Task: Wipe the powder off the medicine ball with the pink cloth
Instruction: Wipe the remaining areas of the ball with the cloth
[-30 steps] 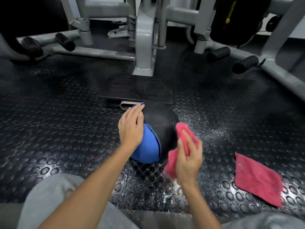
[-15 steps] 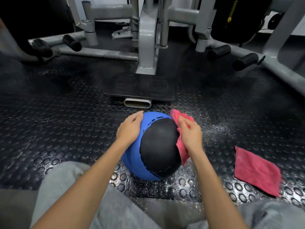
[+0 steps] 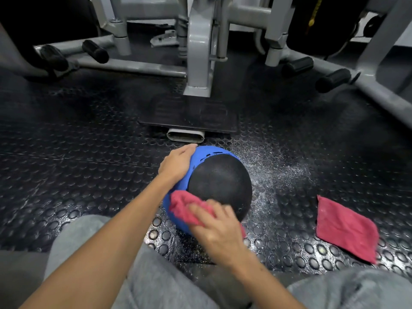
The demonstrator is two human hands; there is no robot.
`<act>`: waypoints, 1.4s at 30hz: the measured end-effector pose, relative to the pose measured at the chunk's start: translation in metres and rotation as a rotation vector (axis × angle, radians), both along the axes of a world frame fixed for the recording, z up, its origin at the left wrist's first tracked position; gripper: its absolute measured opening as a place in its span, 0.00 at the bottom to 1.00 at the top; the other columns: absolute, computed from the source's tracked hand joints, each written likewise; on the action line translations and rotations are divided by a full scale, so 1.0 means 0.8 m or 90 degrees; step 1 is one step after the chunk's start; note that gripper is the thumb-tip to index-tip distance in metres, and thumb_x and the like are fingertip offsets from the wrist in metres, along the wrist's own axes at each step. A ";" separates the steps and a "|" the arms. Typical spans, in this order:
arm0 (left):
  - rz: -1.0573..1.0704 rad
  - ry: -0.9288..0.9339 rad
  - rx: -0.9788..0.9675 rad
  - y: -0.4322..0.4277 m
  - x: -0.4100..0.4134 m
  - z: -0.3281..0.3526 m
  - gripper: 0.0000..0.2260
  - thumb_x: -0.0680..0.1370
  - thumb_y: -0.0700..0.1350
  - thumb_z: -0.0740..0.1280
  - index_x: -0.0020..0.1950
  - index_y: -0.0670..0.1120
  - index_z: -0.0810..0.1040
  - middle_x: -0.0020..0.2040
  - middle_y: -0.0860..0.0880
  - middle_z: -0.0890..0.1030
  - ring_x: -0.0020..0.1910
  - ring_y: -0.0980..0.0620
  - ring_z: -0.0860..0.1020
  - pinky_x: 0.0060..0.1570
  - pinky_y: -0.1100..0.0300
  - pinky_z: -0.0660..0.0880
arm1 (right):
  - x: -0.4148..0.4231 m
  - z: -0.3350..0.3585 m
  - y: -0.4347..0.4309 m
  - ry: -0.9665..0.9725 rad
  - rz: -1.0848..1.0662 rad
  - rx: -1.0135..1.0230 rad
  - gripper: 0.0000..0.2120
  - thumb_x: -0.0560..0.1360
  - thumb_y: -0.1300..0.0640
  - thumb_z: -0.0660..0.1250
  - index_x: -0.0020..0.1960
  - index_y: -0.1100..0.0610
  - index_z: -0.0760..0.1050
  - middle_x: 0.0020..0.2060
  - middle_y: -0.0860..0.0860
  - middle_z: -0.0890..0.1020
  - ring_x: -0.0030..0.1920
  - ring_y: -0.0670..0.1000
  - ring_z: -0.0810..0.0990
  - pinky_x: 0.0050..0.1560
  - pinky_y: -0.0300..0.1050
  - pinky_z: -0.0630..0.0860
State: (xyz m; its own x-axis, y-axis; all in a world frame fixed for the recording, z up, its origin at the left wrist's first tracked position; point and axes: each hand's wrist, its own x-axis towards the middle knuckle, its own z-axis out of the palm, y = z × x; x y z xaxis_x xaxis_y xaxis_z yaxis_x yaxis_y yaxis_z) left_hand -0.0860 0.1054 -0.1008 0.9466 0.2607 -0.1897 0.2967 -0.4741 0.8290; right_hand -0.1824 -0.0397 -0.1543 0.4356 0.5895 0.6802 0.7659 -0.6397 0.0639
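The blue-and-black medicine ball is sitting on the floor, with the bunched pink cloth pressing against its near side.

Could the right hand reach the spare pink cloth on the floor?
Probably yes: the spare pink cloth lies flat near the right hand, nothing standing between them, though it grips the wiping cloth.

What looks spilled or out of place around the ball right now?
White powder is scattered over the black studded rubber floor right of the blue-and-black medicine ball, reaching toward a second pink cloth lying flat. The right hand holds the bunched pink cloth against the ball's near side; the left hand steadies it.
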 end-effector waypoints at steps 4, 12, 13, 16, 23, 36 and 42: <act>-0.002 -0.028 0.016 0.001 -0.008 -0.004 0.16 0.79 0.56 0.55 0.64 0.61 0.74 0.67 0.57 0.74 0.68 0.48 0.69 0.69 0.51 0.62 | 0.056 0.048 -0.010 0.102 -0.165 0.196 0.11 0.72 0.53 0.63 0.49 0.52 0.81 0.47 0.51 0.80 0.44 0.56 0.71 0.38 0.47 0.70; -0.025 -0.068 0.005 0.001 -0.014 -0.007 0.15 0.80 0.57 0.54 0.64 0.61 0.74 0.66 0.60 0.73 0.67 0.54 0.70 0.67 0.51 0.64 | 0.131 0.065 -0.054 0.527 -0.409 0.427 0.10 0.75 0.53 0.65 0.53 0.51 0.82 0.60 0.52 0.78 0.60 0.55 0.75 0.58 0.43 0.67; -0.031 -0.077 0.011 0.001 -0.015 -0.007 0.15 0.80 0.57 0.54 0.64 0.61 0.74 0.66 0.60 0.73 0.66 0.54 0.70 0.67 0.52 0.64 | 0.127 0.069 -0.047 0.493 -0.375 0.397 0.10 0.75 0.52 0.65 0.52 0.50 0.82 0.59 0.51 0.79 0.59 0.55 0.75 0.58 0.43 0.67; -0.069 -0.100 0.012 0.001 -0.019 -0.007 0.14 0.80 0.55 0.56 0.62 0.61 0.75 0.65 0.61 0.74 0.65 0.57 0.70 0.65 0.55 0.64 | 0.098 0.079 -0.017 0.339 -0.280 0.230 0.09 0.75 0.50 0.64 0.52 0.48 0.82 0.53 0.46 0.79 0.54 0.53 0.72 0.52 0.43 0.66; -0.187 -0.227 0.051 -0.005 -0.042 -0.023 0.16 0.76 0.58 0.57 0.62 0.62 0.75 0.64 0.62 0.73 0.67 0.61 0.67 0.69 0.57 0.61 | 0.109 0.054 -0.081 0.568 -0.370 0.405 0.09 0.74 0.52 0.67 0.51 0.50 0.82 0.54 0.49 0.82 0.55 0.51 0.77 0.52 0.35 0.68; -0.231 -0.295 0.340 -0.007 -0.020 0.010 0.22 0.78 0.51 0.53 0.69 0.48 0.71 0.71 0.48 0.68 0.72 0.47 0.65 0.68 0.42 0.62 | 0.092 0.081 -0.132 0.583 -0.186 0.709 0.10 0.76 0.61 0.64 0.53 0.50 0.79 0.49 0.44 0.81 0.49 0.37 0.78 0.50 0.27 0.71; -0.178 -0.155 0.323 -0.073 -0.067 0.023 0.26 0.79 0.59 0.48 0.74 0.48 0.63 0.75 0.49 0.62 0.74 0.50 0.58 0.72 0.48 0.54 | 0.103 0.071 -0.110 0.597 -0.166 0.675 0.09 0.76 0.60 0.64 0.54 0.54 0.80 0.50 0.45 0.82 0.52 0.40 0.77 0.55 0.30 0.70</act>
